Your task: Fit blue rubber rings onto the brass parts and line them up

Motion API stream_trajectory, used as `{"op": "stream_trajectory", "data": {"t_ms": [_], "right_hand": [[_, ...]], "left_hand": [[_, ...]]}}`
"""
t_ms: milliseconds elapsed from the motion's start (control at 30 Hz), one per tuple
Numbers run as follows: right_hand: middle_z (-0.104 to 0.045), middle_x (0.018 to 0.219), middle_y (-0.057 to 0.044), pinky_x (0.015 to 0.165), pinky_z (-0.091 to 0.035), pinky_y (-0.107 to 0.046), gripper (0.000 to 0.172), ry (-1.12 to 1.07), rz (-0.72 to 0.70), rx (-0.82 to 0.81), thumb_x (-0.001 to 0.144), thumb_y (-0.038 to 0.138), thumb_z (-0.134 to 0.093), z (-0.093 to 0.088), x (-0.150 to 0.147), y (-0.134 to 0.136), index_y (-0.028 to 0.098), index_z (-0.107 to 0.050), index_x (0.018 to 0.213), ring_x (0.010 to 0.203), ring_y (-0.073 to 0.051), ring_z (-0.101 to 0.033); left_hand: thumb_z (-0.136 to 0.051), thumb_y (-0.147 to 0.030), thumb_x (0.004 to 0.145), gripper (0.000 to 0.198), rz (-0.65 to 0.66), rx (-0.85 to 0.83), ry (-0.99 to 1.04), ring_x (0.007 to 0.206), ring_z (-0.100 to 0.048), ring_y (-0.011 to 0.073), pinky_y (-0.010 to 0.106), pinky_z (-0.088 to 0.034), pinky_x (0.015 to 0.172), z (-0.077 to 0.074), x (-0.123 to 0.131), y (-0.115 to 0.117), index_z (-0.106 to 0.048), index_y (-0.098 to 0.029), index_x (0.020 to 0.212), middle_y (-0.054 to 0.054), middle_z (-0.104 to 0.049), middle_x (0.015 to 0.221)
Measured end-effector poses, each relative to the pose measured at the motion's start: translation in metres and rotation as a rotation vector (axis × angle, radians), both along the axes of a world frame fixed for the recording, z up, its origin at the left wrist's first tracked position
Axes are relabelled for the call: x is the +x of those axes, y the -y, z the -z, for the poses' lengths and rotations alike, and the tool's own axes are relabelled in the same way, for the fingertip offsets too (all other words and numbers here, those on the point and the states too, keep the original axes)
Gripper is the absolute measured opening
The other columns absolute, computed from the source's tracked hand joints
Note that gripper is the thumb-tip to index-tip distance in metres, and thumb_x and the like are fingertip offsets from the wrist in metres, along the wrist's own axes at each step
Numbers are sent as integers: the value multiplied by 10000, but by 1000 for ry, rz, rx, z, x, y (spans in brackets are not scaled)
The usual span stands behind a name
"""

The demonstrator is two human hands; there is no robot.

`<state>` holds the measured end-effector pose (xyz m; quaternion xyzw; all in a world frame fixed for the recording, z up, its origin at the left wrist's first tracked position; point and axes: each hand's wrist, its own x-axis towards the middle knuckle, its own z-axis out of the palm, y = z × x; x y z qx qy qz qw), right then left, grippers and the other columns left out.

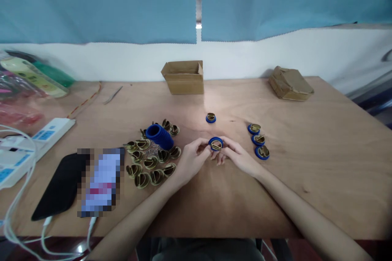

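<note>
Both hands meet over the middle of the wooden table [275, 195]. My left hand [191, 158] and my right hand [237, 155] pinch one small brass piece with a blue ring around it [216, 144] between their fingertips. Left of my left hand lies a heap of several bare brass pieces [151, 162] and a stack of blue rings [159, 136]. Right of my right hand three ringed pieces [259, 140] lie in a row. Another ringed piece [210, 118] sits alone farther back.
An open cardboard box [183, 76] and a closed cardboard packet [290, 83] stand at the back. A black phone [59, 185], a second phone [102, 181], a white power strip [33, 142] and cables lie at the left. Plastic bags [27, 85] sit far left.
</note>
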<state>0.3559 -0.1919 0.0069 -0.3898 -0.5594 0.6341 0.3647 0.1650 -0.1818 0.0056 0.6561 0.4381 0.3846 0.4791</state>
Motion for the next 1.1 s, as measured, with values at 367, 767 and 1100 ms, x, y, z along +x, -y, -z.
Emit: {"op": "stream_trajectory", "data": {"t_ms": [367, 767, 1100], "right_hand": [[-689, 785, -22, 620, -507, -267, 259, 100, 107, 50, 957, 350, -502, -1, 3, -3, 168, -642, 1076, 644, -138, -635], [-644, 705, 12, 633, -504, -292, 180, 159, 135, 74, 928, 379, -557, -5, 5, 0, 205, -587, 961, 631, -145, -609], [-658, 706, -5, 632, -525, -291, 245, 204, 123, 137, 946, 436, -569, -5, 5, 1, 191, -586, 938, 638, -149, -635]], "left_hand": [[-567, -273, 897, 209, -15, -54, 46, 874, -717, 210, 301, -562, 783, 3, 1, -2, -702, -152, 1001, 73, -766, 961], [-517, -326, 979, 266, 8, 17, -37, 822, -687, 186, 263, -534, 757, -9, 1, 3, -727, -165, 998, 47, -753, 907], [-521, -308, 974, 255, -12, 38, -38, 831, -704, 190, 273, -557, 761, -1, -1, 0, -726, -166, 1028, 58, -763, 951]]}}
